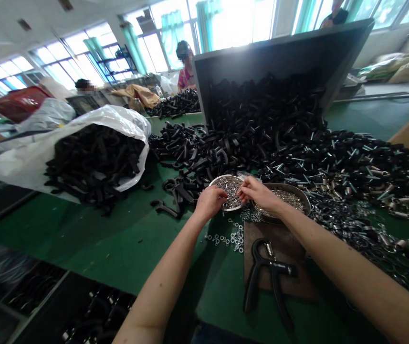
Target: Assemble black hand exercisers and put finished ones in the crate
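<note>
My left hand (209,200) and my right hand (257,192) meet over a small round metal dish (222,181) full of little metal rings. Both hands have their fingers curled and pinched together at the dish; what they pinch is too small to name. A second, larger metal bowl (302,197) of small metal parts sits just right of my right hand. Loose washers (231,237) lie scattered on the green table below my hands. A black assembled hand gripper (270,274) rests on a brown board (293,286) near me.
A huge heap of black plastic handles (268,138) spills from a tilted grey bin (283,52). A white sack (64,129) of black handles lies at left. Springs and bolts (369,200) cover the right side. Other people work at the far end, by the windows.
</note>
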The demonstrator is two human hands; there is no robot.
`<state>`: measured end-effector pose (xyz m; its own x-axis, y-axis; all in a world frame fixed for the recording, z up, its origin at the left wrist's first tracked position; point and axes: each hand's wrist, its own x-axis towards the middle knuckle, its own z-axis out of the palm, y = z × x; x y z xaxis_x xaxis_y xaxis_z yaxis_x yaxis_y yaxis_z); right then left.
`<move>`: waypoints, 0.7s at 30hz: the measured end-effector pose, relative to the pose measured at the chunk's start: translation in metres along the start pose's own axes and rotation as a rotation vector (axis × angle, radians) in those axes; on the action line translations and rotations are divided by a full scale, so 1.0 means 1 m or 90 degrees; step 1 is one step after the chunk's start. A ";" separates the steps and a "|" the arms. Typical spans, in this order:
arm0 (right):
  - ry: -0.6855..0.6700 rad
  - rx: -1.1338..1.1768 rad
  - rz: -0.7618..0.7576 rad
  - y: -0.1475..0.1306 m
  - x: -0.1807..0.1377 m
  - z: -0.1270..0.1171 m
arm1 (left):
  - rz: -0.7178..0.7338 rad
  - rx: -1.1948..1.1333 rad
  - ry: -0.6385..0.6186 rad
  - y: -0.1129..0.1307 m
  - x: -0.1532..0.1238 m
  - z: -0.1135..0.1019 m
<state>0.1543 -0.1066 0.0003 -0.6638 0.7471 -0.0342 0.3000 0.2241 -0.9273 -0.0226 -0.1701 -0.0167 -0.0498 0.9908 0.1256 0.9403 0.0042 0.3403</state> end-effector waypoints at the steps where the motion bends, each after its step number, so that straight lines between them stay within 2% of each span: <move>1: 0.001 0.041 0.005 -0.001 -0.003 0.001 | 0.005 0.005 -0.006 0.001 0.002 0.001; 6: 0.018 0.290 0.032 -0.005 -0.019 0.000 | 0.035 0.036 -0.053 0.005 0.012 0.004; 12: 0.002 0.411 0.026 -0.007 -0.039 -0.003 | 0.032 0.072 -0.095 0.007 0.015 0.006; 16: 0.036 0.329 0.001 -0.006 -0.058 -0.007 | 0.021 0.092 -0.107 0.008 0.013 0.008; 21: 0.029 0.018 0.040 0.004 -0.088 -0.017 | 0.046 0.102 -0.146 0.006 0.018 0.003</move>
<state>0.2253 -0.1610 0.0055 -0.6127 0.7866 -0.0764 0.3200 0.1585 -0.9341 -0.0168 -0.1518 -0.0151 0.0789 0.9940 -0.0762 0.9807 -0.0637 0.1848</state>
